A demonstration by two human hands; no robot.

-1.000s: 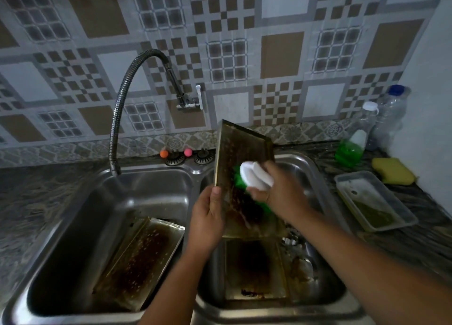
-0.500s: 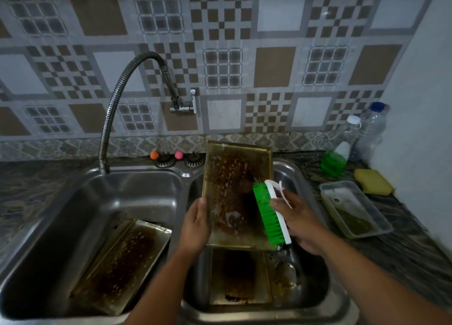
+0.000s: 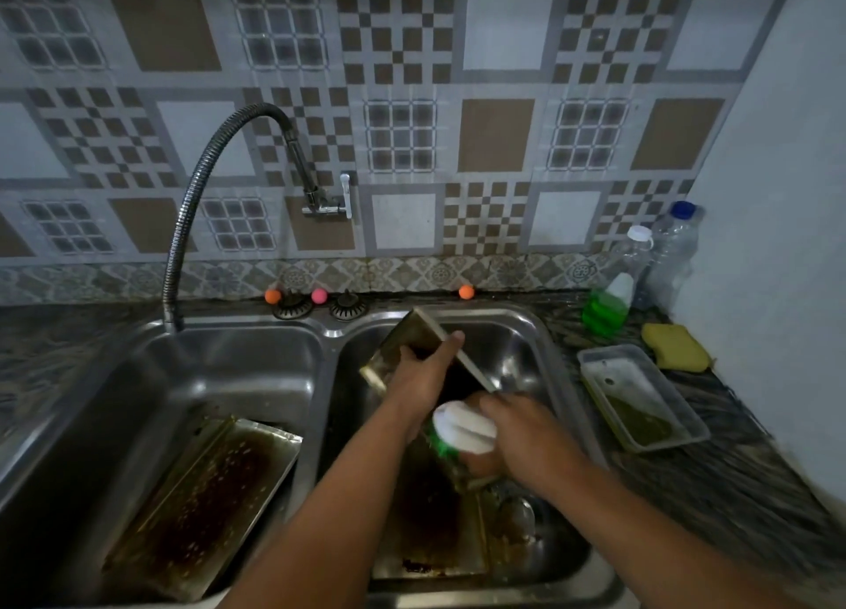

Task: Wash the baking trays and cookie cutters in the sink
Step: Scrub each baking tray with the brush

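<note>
My left hand [image 3: 423,375] grips the top edge of a greasy baking tray [image 3: 403,338], tilted inside the right basin of the double sink [image 3: 545,329]. My right hand [image 3: 517,430] is closed on a white-backed scrub brush [image 3: 462,427] with green bristles, pressed against the tray's lower part. Another dirty tray [image 3: 430,535] lies flat on the right basin's floor under it. A third dirty tray [image 3: 201,503] leans in the left basin. Small metal pieces [image 3: 517,517], perhaps cookie cutters, lie by the drain; I cannot make out their shape.
A flexible tap hose [image 3: 192,205] arches over the left basin. On the counter to the right stand a clear tub with green liquid [image 3: 641,398], a yellow sponge [image 3: 675,346], a green soap bottle [image 3: 609,304] and a clear water bottle [image 3: 673,251]. A wall closes the right side.
The held tray went from upright and facing me to lower and tilted in the right basin. My left hand shifted from its side to its top edge. The brush came back onto the tray.
</note>
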